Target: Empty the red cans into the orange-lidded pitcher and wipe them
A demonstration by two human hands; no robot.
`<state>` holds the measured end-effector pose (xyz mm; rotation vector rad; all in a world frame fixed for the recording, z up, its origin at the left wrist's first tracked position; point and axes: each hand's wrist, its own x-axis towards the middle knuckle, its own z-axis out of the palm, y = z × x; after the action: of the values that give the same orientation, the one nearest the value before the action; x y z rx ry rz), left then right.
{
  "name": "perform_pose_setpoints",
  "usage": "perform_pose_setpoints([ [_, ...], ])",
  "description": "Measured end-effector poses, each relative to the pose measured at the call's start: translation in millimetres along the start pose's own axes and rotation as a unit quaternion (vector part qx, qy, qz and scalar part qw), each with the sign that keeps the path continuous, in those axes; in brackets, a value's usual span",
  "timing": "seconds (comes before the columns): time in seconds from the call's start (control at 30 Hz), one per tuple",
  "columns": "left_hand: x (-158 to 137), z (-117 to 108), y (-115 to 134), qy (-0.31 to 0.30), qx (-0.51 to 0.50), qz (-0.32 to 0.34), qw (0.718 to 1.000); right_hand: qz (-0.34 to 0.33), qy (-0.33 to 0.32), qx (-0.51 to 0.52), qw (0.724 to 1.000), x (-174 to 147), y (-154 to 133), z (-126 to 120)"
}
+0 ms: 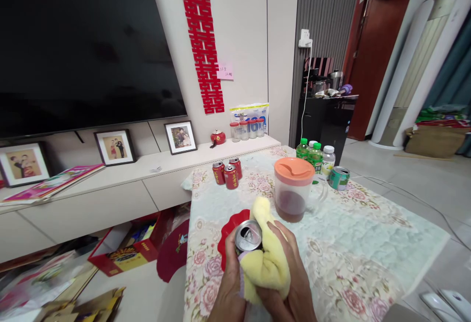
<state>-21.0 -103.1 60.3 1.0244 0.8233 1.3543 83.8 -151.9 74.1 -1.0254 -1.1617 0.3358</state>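
Observation:
My left hand (230, 268) is closed round a drink can (248, 236), whose silver top faces up with its mouth hole open. A yellow cloth (270, 268) is bunched in my right hand (289, 268) and pressed against the can's right side. Most of the can's side is hidden by the cloth and my fingers. Just beyond my hands, a scalloped red dish (225, 241) rests on the flowered tablecloth (208, 214), partly covered by my left hand and the can. A clear pitcher (292, 199) with an orange lid and some brownish liquid stands behind the cloth.
Three red cans (231, 176) stand together at the table's far left. Green-capped bottles (315, 157), a white-capped bottle (327, 160) and a green can (339, 178) stand at the far right. Framed photos (180, 137) and several red-lidded jars (243, 130) line the low cabinet (165, 187).

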Motion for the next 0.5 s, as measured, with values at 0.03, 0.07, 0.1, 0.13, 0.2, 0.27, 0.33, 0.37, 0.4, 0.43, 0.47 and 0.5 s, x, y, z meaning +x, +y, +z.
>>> perform_pose_setpoints([
  [0.03, -1.0, -0.1, 0.3, 0.014, 0.007, -0.013, 1.0, 0.008, 0.005, 0.01, 1.0, 2.2, -0.7, -0.9],
  [0.07, -3.0, 0.4, 2.1, 0.022, 0.014, -0.024, 0.999, 0.021, 0.007, 0.027, 0.999, 4.4, -1.3, -2.3],
  [0.1, -5.9, 1.2, 5.3, 0.022, 0.018, -0.032, 0.999, 0.043, 0.009, 0.049, 0.998, 6.2, -2.0, -4.0],
  [0.13, -9.4, 2.5, 9.4, 0.013, 0.021, -0.036, 0.999, 0.074, 0.013, 0.072, 0.995, 7.8, -2.7, -6.0],
  [0.2, -17.4, 6.5, 18.2, -0.018, 0.014, -0.045, 0.999, 0.158, 0.026, 0.113, 0.981, 9.8, -4.0, -10.2],
  [0.27, -24.8, 12.5, 24.5, -0.052, -0.003, -0.046, 0.998, 0.243, 0.046, 0.135, 0.959, 11.6, -4.4, -13.3],
  [0.33, -30.5, 19.9, 26.0, -0.078, -0.025, -0.029, 0.996, 0.294, 0.068, 0.152, 0.941, 14.6, -2.7, -14.6],
  [0.37, -32.5, 23.4, 25.1, -0.084, -0.036, -0.019, 0.996, 0.306, 0.077, 0.164, 0.935, 16.7, -1.0, -14.6],
  [0.4, -34.0, 26.5, 23.3, -0.085, -0.045, -0.012, 0.995, 0.313, 0.083, 0.179, 0.929, 19.1, 1.2, -14.3],
  [0.43, -35.0, 28.8, 21.1, -0.082, -0.052, -0.01, 0.995, 0.319, 0.086, 0.196, 0.923, 21.6, 3.7, -13.8],
  [0.47, -35.4, 30.1, 18.6, -0.077, -0.057, -0.012, 0.995, 0.326, 0.082, 0.212, 0.918, 24.0, 6.2, -13.0],
  [0.5, -35.3, 30.3, 16.1, -0.073, -0.06, -0.017, 0.995, 0.332, 0.076, 0.223, 0.913, 26.1, 8.3, -12.2],
])
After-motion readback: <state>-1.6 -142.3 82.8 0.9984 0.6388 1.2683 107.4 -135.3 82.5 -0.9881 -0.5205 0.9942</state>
